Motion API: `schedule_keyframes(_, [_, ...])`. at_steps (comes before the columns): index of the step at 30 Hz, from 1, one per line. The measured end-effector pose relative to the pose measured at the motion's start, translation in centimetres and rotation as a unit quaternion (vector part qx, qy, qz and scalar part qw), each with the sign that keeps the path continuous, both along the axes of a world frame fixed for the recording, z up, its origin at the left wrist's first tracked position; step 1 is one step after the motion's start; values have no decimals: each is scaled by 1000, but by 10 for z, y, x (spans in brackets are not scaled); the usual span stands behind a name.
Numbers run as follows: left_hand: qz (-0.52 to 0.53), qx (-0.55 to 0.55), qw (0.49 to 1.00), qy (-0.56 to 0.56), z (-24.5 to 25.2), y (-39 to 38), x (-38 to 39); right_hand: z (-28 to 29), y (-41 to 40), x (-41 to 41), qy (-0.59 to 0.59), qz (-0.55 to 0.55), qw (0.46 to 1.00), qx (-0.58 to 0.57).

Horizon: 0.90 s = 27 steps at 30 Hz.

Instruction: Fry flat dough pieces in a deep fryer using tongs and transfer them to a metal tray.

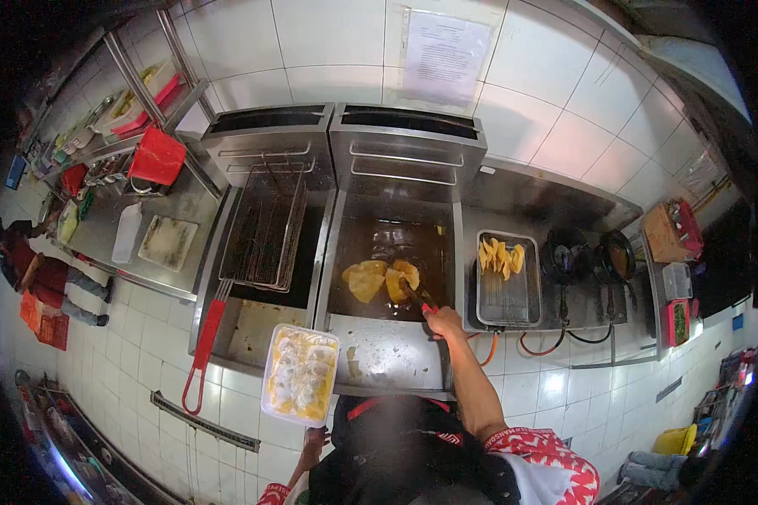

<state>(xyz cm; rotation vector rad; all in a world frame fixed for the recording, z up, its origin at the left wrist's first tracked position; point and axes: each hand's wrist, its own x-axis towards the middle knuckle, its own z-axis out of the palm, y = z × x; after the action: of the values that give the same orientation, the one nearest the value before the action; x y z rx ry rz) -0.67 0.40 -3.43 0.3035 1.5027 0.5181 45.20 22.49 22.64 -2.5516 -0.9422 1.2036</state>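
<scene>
My right hand grips a pair of tongs with red on the handle. The tongs' tips touch a folded yellow tortilla-like piece in the dark oil of the right fryer. Just left of it, a second yellow piece floats in the oil. Low in front of the fryers, my left hand holds a white plastic tray by its near end, mostly hidden beneath it. Rows of pale yellow food with white topping fill the tray.
A wire fry basket with a red handle sits in the left fryer. On the right, a metal pan of fried folded pieces stands beside black frying pans. A person stands by the left counter.
</scene>
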Motion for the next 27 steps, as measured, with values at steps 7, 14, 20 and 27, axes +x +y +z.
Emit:
schedule_keyframes(7, [-87,78,990,76,-24,-4,0,-60,15,3,46,-57,997,39])
schedule_keyframes(14, [-174,148,961,156,-35,-47,-41,-70,29,-6,77,-112,986,98])
schedule_keyframes(20, [-245,208,921,220,-44,-24,-27,-19,15,-23,-178,37,972,151])
schedule_keyframes(27, [-341,277,852,284,-37,-31,-38,28,-14,-21,-268,62,924,264])
